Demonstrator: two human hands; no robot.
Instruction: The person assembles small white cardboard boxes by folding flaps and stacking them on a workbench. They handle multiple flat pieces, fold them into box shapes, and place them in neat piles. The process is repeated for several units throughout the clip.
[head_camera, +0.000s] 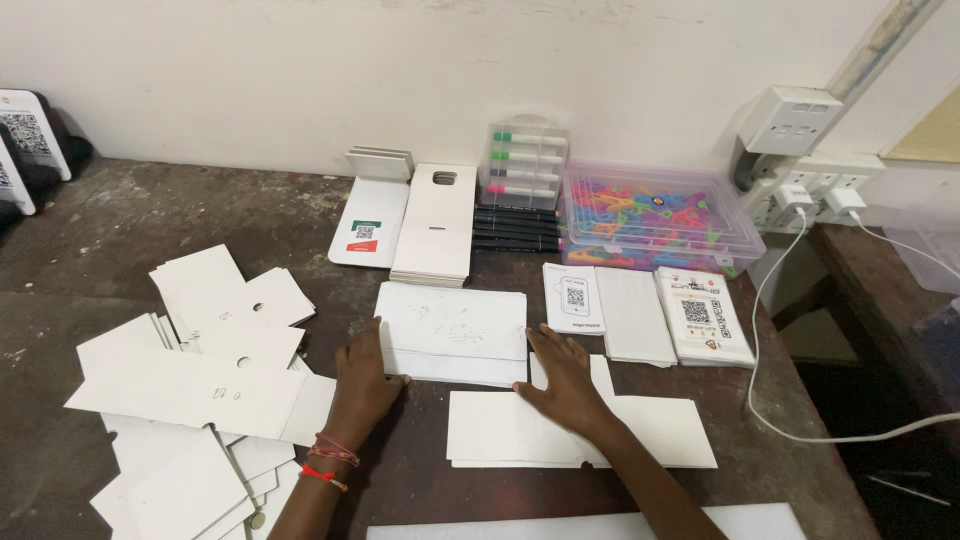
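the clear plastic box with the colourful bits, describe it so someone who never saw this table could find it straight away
Start at the white wall sockets at the table's far right corner. Just left of them, against the wall, sits the clear plastic box with its lid shut. Unlike the white cards and black pens beside it, it is see-through and packed with small multicoloured pieces.

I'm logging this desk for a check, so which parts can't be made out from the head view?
- Palms of left hand and right hand: turned down onto the folded white card.
- Black stands: cut by the left edge.
- White sheet: cut by the bottom edge.
- Clear box contents: too jumbled and small to identify.
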